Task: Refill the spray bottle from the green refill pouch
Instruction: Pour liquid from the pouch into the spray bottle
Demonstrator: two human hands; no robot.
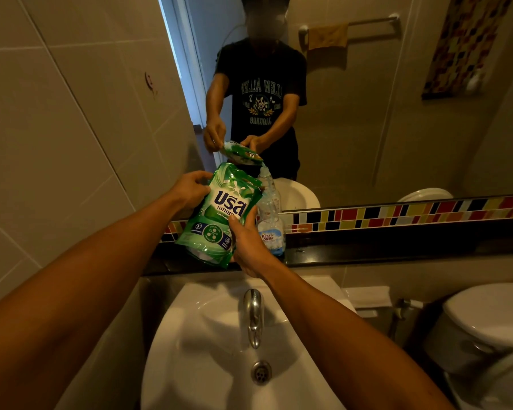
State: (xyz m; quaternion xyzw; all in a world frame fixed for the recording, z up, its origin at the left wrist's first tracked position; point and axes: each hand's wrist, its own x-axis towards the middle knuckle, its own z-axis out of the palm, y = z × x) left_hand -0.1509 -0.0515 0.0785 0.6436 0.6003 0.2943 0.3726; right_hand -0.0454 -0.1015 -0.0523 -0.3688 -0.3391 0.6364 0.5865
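The white sink (219, 335) sits open below the dark ledge (367, 253), where the green pouch (219, 214) is tipped against the clear bottle (268, 220), left hand (190, 187) gripping its top edge, right hand (248, 247) gripping its side.

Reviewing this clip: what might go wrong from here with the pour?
1. The green refill pouch, tipped by both hands, meets a narrow neck on the spray bottle; liquid may miss.
2. No hand steadies the bottle on the dark ledge; a nudge could topple it toward the sink.
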